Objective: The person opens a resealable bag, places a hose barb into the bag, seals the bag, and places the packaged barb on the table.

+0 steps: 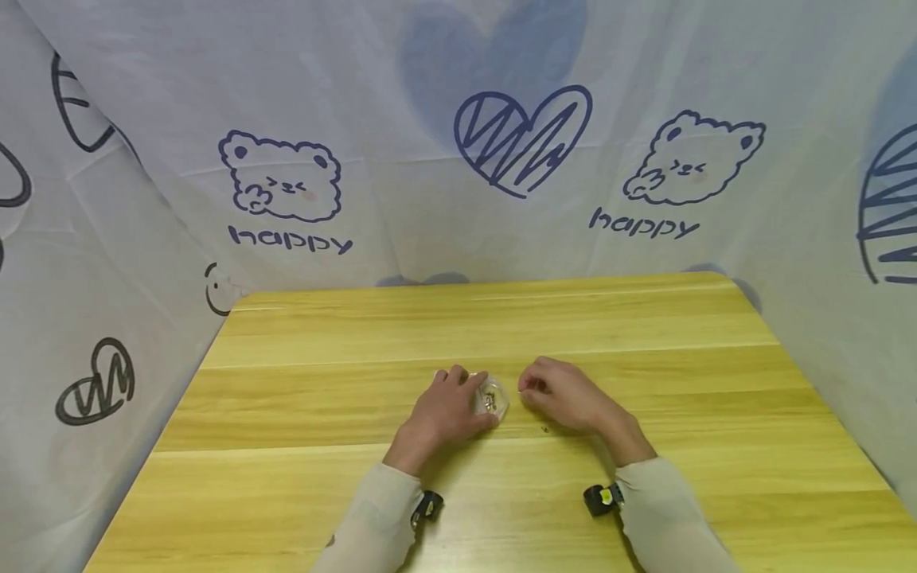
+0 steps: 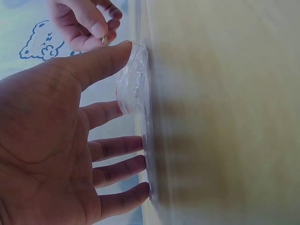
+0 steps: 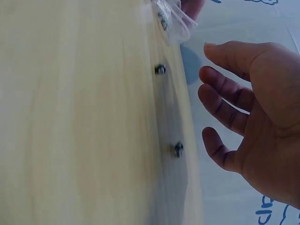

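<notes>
A small clear plastic zip bag [image 1: 491,402] with several tiny metal pieces in it rests on the wooden table. My left hand [image 1: 447,404] holds it at its mouth, thumb on one edge and index finger on the other, while the other fingertips touch the tabletop. To the right of the bag, my right hand [image 1: 562,391] pinches a tiny brass-coloured metal piece [image 2: 104,40] at its fingertips, a short way from the bag's opening. Two small dark metal pieces, one nearer piece [image 3: 178,149] and one closer to the bag [image 3: 160,69], lie on the table beside my right hand.
The light wooden table [image 1: 301,414] stretches out around both hands. Behind it and at its sides hangs a white cloth [image 1: 401,199] printed with bears and hearts. Each wrist wears a small black camera, such as the right camera [image 1: 598,500].
</notes>
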`<state>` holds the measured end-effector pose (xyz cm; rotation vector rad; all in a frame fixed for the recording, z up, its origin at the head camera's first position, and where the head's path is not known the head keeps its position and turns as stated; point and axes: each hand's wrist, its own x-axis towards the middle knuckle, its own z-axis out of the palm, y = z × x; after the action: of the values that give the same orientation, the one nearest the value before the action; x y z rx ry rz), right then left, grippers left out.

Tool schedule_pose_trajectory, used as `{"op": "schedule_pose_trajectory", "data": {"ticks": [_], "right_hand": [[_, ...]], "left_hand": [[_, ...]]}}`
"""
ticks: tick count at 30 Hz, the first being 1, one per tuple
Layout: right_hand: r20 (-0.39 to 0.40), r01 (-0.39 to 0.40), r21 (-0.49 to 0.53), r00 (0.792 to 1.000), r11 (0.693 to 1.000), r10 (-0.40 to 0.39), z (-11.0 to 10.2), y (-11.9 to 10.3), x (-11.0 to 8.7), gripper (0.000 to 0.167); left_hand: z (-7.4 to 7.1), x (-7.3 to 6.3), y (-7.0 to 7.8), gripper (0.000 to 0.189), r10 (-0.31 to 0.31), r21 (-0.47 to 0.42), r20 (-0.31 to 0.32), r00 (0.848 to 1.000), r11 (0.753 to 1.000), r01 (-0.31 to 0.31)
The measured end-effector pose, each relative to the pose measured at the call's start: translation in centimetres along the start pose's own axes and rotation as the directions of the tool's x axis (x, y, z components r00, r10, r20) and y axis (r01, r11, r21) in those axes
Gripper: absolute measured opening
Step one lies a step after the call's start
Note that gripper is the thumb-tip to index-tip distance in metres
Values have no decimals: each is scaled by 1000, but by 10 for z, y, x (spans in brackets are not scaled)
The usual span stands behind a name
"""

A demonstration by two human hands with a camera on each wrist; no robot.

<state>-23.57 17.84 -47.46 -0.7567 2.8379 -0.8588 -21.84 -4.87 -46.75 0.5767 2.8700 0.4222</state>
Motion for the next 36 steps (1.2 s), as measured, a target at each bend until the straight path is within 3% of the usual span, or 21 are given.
{"op": "schedule_pose_trajectory", "data": {"ticks": [7,21,36], "right_hand": [[12,27,9,1000,1000,-27,6,-11,11,5],[37,3,14,999,1000,-3,19,-22,21,9],[16,-18,29,1000,999,17,12,-11,7,11]], "left_hand": [[1,1,0,71,-1,20,2,1000,1000,1],[0,0,1,70,8,28,-2,1000,1000,-8],[0,0,-1,71,-3,34,-2,1000,999,3]]}}
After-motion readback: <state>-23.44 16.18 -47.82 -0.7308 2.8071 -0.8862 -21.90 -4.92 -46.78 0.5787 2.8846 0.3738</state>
